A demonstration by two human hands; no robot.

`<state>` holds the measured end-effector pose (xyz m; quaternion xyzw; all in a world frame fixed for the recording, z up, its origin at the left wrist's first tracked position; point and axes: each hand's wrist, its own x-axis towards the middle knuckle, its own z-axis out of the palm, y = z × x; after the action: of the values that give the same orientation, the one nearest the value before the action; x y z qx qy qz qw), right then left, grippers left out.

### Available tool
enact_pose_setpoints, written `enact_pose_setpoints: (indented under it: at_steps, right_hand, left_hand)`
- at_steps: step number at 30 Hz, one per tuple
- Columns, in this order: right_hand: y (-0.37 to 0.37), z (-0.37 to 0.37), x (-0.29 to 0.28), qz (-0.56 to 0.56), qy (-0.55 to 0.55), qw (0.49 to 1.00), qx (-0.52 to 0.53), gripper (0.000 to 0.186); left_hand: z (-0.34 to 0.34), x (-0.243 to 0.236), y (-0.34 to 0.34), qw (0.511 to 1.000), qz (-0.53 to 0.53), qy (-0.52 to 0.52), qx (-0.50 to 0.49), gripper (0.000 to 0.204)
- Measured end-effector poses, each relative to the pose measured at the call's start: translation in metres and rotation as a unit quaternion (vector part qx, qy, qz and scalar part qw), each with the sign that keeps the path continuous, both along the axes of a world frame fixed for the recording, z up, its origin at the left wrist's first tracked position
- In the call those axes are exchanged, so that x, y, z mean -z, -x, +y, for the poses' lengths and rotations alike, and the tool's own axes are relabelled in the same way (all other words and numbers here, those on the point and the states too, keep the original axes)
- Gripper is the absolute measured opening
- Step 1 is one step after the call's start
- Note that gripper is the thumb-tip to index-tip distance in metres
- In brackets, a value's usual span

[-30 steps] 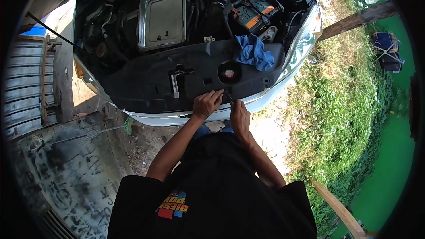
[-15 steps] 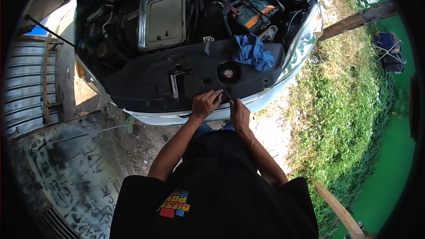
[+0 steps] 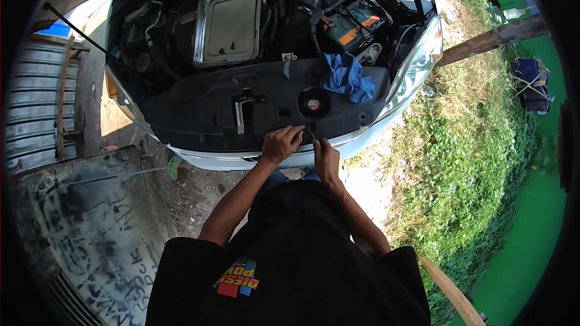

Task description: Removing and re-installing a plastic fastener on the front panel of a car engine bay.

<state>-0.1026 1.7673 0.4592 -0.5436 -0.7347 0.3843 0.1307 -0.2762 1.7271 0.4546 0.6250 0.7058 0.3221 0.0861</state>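
My right hand (image 3: 327, 158) is closed around a thin, dark, rod-like tool (image 3: 312, 134); its tip points up and left at the front edge of the black plastic cover (image 3: 199, 105). What kind of tool it is stays too small to make out. Just left of it, my left hand (image 3: 280, 146) rests on the same cover, fingers stretched toward the tool's tip and pressing the surface. Whatever lies under those fingertips is hidden. A round opening with a red-and-silver cap (image 3: 313, 104) sits in the cover beyond both hands.
A metal tray (image 3: 228, 24) with small dark pieces lies over the engine. Blue cloth (image 3: 348, 78) is draped at the cover's right, near the battery (image 3: 356, 24). An L-shaped metal piece (image 3: 240, 115) lies left of my hands. The pale bumper (image 3: 205, 160) runs along the near side.
The view has shifted slightly, so the car appears a little lower and to the right. Both hands stay at the same spot on the cover, the tool still in my right hand.
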Motion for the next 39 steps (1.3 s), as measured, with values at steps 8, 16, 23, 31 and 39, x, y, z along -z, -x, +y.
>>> enact_pose_setpoints:
  at_steps: [8, 16, 23, 31, 39]
  right_hand:
    - [0.002, -0.005, 0.009, 0.018, -0.044, 0.999, 0.014, 0.034]
    - [-0.002, 0.014, 0.018, 0.113, 0.284, 0.944, 0.122, 0.040]
    - [0.008, 0.015, -0.006, -0.034, 0.010, 0.999, 0.019, 0.036]
    - [0.012, 0.016, -0.006, -0.026, -0.013, 0.999, 0.031, 0.030]
    - [0.035, 0.015, -0.016, -0.057, -0.012, 0.994, 0.089, 0.033]
  left_hand:
    - [0.005, 0.002, -0.001, 1.000, -0.016, 0.012, 0.001, 0.015]
    - [0.011, -0.001, -0.004, 0.999, -0.035, 0.010, -0.013, 0.014]
    - [0.014, 0.001, -0.013, 0.995, -0.070, 0.047, -0.048, 0.015]
    - [0.026, -0.002, -0.004, 0.995, -0.084, 0.054, -0.027, 0.015]
    - [0.039, 0.010, 0.008, 0.995, -0.090, 0.048, 0.009, 0.017]
